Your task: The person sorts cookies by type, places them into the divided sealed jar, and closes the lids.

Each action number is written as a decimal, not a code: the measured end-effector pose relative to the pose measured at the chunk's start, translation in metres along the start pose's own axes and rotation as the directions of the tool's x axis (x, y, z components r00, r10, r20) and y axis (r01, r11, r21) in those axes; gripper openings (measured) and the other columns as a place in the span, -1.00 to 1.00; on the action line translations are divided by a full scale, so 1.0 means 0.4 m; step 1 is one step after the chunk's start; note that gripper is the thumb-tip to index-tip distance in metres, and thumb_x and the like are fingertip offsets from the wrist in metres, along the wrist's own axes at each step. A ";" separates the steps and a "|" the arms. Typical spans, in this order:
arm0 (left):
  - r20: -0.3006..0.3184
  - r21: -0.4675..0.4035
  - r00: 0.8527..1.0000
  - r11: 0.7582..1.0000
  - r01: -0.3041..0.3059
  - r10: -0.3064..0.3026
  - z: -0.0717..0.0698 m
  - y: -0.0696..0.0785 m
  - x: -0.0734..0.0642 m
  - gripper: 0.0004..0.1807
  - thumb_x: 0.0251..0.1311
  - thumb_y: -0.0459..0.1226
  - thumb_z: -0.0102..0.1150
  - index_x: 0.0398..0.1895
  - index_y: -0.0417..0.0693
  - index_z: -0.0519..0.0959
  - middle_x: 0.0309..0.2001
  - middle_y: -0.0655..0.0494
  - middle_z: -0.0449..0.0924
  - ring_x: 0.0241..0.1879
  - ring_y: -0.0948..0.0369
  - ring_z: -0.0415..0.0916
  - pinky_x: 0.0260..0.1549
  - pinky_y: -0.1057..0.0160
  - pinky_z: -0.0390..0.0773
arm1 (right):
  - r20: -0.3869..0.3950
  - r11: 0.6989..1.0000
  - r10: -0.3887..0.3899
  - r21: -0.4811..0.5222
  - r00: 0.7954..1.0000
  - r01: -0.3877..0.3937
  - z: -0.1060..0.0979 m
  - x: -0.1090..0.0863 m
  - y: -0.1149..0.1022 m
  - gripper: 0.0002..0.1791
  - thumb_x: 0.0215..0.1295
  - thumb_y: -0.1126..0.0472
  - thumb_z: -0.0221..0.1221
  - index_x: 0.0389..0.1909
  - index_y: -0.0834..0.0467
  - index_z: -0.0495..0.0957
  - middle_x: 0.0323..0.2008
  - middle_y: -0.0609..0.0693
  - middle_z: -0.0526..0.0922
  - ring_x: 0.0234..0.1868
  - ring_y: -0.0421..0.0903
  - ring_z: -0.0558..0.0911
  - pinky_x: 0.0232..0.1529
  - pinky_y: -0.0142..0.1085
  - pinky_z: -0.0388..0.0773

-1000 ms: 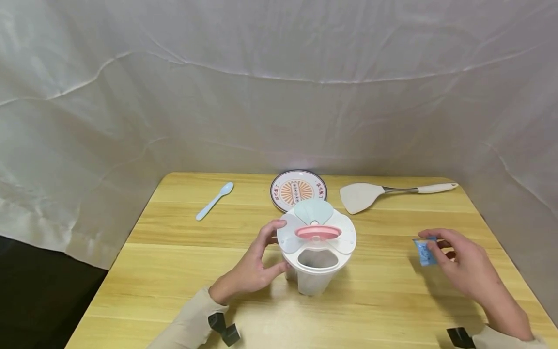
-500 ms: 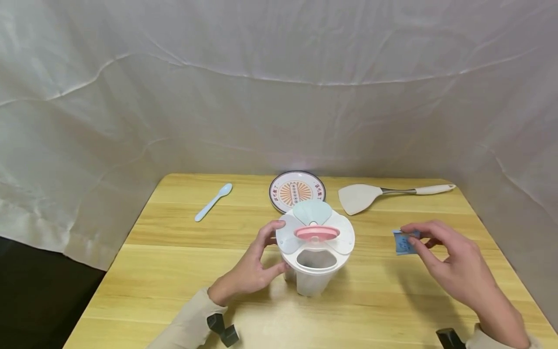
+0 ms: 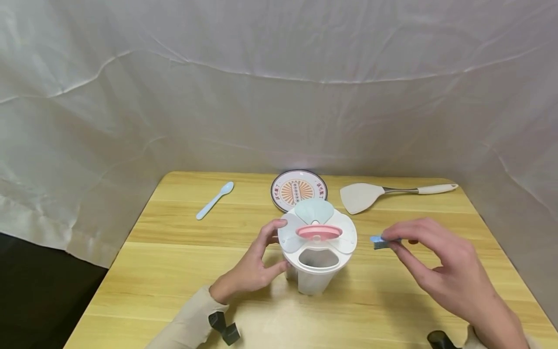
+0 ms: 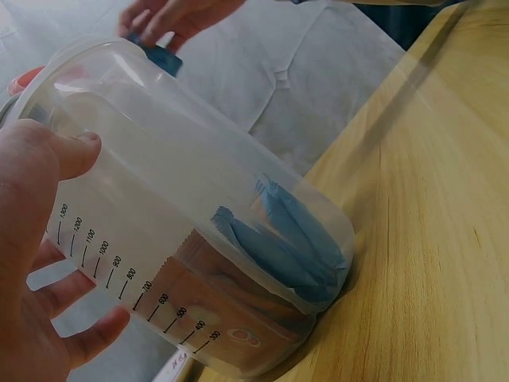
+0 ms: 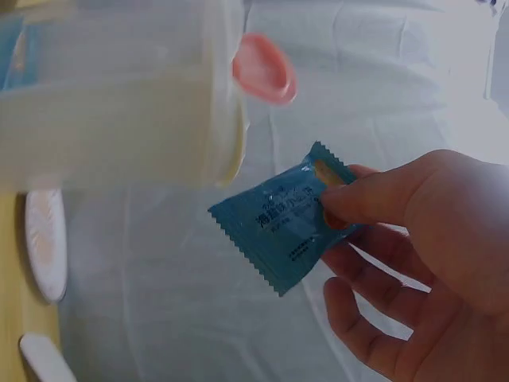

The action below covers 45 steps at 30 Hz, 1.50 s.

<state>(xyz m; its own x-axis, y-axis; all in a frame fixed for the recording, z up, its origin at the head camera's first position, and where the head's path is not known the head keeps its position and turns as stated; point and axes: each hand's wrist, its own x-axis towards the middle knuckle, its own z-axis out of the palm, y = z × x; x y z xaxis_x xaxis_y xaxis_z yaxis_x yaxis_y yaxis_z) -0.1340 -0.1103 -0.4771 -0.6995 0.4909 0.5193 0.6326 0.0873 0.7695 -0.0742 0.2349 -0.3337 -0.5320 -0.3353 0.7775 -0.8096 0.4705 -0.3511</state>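
Note:
A translucent storage canister [image 3: 315, 282] with volume marks stands upright on the table. On its white lid, one pink flap [image 3: 319, 232] is raised beside an uncovered opening facing the person. My left hand [image 3: 253, 269] holds the canister's left side, thumb and fingers spread around it. Inside, the left wrist view shows blue wrapped packets [image 4: 298, 235] in one compartment and brown ones [image 4: 227, 310] in another. Between thumb and fingertips, my right hand [image 3: 449, 266] pinches a small blue snack packet [image 5: 278, 223], held in the air to the right of the canister.
Behind the canister lies a round patterned plate [image 3: 299, 190], partly covered by the lid in the head view. A spatula [image 3: 362, 198] with a white handle lies at the back right, and a light blue spoon [image 3: 215, 200] at the back left. Grey cloth hangs behind the table.
My right hand has moved left toward the canister with the blue snack packet, which has turned from face-on to edge-on in the head view. The left hand and canister have stayed put.

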 end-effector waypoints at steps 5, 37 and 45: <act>-0.002 -0.005 1.000 1.000 0.002 -0.002 0.003 0.000 0.000 -0.06 0.21 -0.48 0.48 0.59 -0.15 0.17 0.58 -0.26 0.30 0.43 0.12 0.46 0.39 0.05 0.62 | -0.013 0.987 -0.064 0.147 0.998 0.065 0.004 0.027 -0.039 -0.61 0.56 0.07 0.33 -0.22 0.37 0.78 -0.20 -0.02 0.84 -0.04 -0.33 0.72 0.07 -0.65 0.58; 0.006 -0.001 1.000 1.000 0.016 -0.016 -0.001 0.006 0.001 -0.06 0.23 -0.47 0.48 0.60 -0.12 0.16 0.58 -0.23 0.30 0.44 0.11 0.47 0.40 0.05 0.62 | 0.010 0.964 -0.056 0.261 0.998 0.052 0.159 0.024 -0.039 -0.78 0.57 0.11 0.31 -0.13 0.20 0.77 -0.19 0.04 0.83 -0.14 -0.25 0.72 -0.08 -0.55 0.68; 0.006 -0.006 1.000 1.000 0.017 -0.017 0.000 0.003 0.001 -0.06 0.24 -0.47 0.48 0.61 -0.12 0.16 0.59 -0.23 0.29 0.45 0.12 0.45 0.40 0.05 0.61 | 0.017 0.969 -0.060 0.242 0.998 0.055 0.163 0.014 -0.024 -0.77 0.58 0.10 0.31 -0.13 0.21 0.77 -0.20 0.04 0.82 -0.18 -0.26 0.69 -0.06 -0.55 0.67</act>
<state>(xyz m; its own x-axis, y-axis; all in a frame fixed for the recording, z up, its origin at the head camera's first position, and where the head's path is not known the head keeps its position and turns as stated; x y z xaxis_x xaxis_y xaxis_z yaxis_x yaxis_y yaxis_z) -0.1334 -0.1100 -0.4761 -0.7079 0.4950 0.5038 0.6185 0.0900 0.7806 -0.0857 0.1753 -0.3601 -0.4862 -0.3768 0.7884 -0.8734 0.2396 -0.4241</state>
